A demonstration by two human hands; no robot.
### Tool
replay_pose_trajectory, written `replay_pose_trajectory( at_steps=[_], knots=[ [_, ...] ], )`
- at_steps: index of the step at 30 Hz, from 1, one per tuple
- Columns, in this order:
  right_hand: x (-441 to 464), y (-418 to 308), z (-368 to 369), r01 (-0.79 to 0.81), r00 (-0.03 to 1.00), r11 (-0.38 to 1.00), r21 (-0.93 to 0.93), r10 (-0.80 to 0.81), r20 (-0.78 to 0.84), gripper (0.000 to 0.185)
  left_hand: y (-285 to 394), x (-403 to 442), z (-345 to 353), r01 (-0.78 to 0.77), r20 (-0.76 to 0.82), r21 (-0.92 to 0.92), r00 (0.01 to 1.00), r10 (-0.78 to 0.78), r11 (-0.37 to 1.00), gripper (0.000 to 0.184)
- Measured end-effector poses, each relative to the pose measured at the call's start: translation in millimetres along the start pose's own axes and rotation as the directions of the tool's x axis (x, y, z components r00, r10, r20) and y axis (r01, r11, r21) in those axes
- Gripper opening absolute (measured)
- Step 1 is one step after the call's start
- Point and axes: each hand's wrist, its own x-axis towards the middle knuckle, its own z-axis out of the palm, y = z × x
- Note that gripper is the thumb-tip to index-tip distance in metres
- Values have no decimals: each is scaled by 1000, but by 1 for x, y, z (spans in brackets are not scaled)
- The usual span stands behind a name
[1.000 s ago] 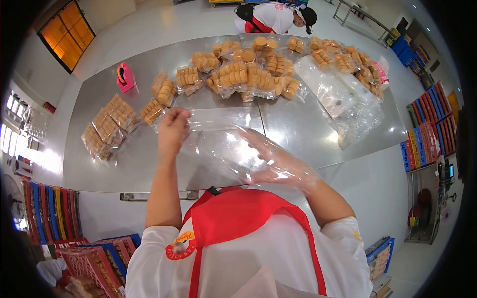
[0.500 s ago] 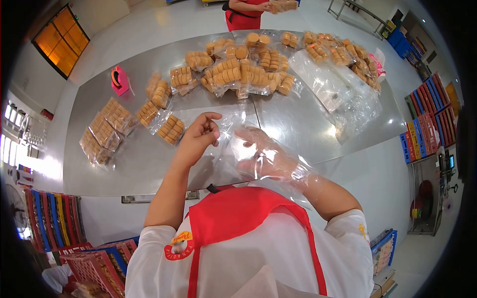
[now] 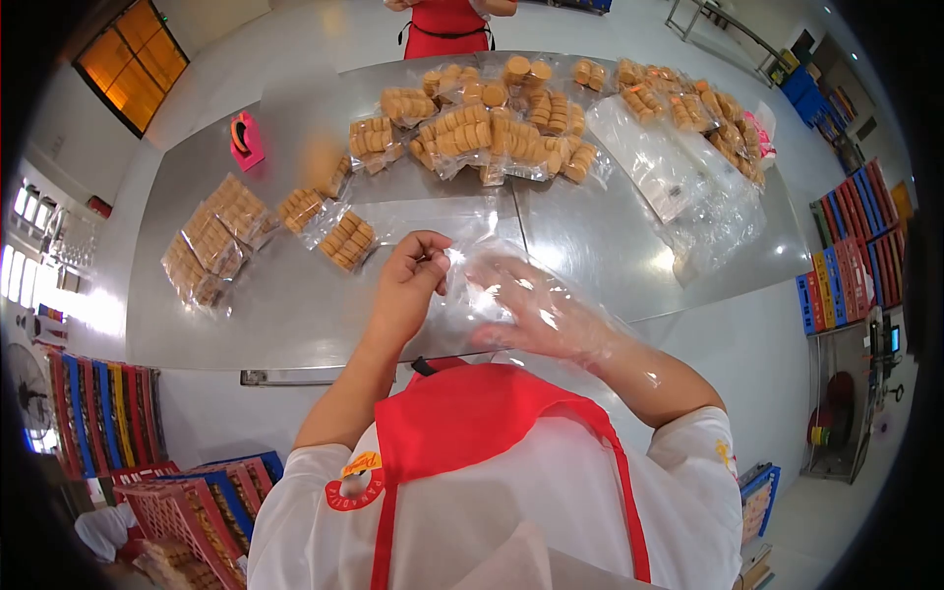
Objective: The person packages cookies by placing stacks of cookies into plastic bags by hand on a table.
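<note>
A clear plastic bag (image 3: pixel 460 303) is stretched between my hands, above the near edge of the steel table (image 3: pixel 285 329). Thumb and fingers of my left hand (image 3: pixel 413 277) pinch the bag's edge near its far end. My right hand (image 3: pixel 531 307) is inside the bag, fingers stretched and apart, and the film covers it to the wrist and beyond. Just left of my left hand lie small packs of round biscuits (image 3: pixel 347 241). Larger flat biscuit packs (image 3: pixel 208 246) lie farther left.
Several biscuit packs (image 3: pixel 457 133) are heaped at the table's back, with more packs (image 3: pixel 723 128) at the far right. Empty clear bags (image 3: pixel 678 187) lie on the right side. A pink tape dispenser (image 3: pixel 248 143) stands at the back left. Across the table stands a person in a red apron (image 3: pixel 447 29).
My left hand has moved right and now pinches the bag's edge. My right hand's fingers have spread inside the bag. The person opposite has shifted left.
</note>
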Motion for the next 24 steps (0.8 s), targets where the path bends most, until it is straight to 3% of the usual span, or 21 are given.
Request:
replay_pose_trajectory(
  at_steps=[1,4,6,8,10,11,14,17,20,21,24],
  knots=[
    [9,0,1,95,988,992,85,-84,-127,75,-2,-1,-1,-26,-4,33,1000,27,999,22],
    [13,2,-2,151,985,988,-11,-151,-78,79,-3,-3,-3,-30,-36,80,999,33,996,22],
    [7,26,18,130,992,991,-28,-130,5,80,-10,-7,-2,-23,-38,44,999,24,999,23],
    [17,18,22,62,998,998,20,-61,-18,76,-23,-9,4,-41,-33,-28,999,41,999,25],
    [22,-2,16,-76,988,987,139,93,-124,69,-23,-13,3,-16,-44,-117,999,11,993,28],
    [25,5,22,11,980,991,137,16,-197,63,-27,-12,-1,-41,-49,-127,998,35,991,29],
    [24,8,19,-248,968,939,237,231,98,67,-29,-10,-10,-105,-199,-83,976,87,991,27],
    [-5,28,18,-82,995,990,118,88,-42,76,-26,8,-44,-132,-363,-6,924,121,991,25],
    [-18,16,19,-69,920,983,169,128,-370,78,-19,31,-72,-123,-419,28,899,124,992,25],
    [-20,18,21,-57,912,973,225,143,-384,81,-16,37,-79,-109,-421,42,899,117,993,25],
    [-16,34,45,-95,878,923,373,254,-406,83,-26,54,-100,-215,-605,237,731,317,947,25]
  ],
)
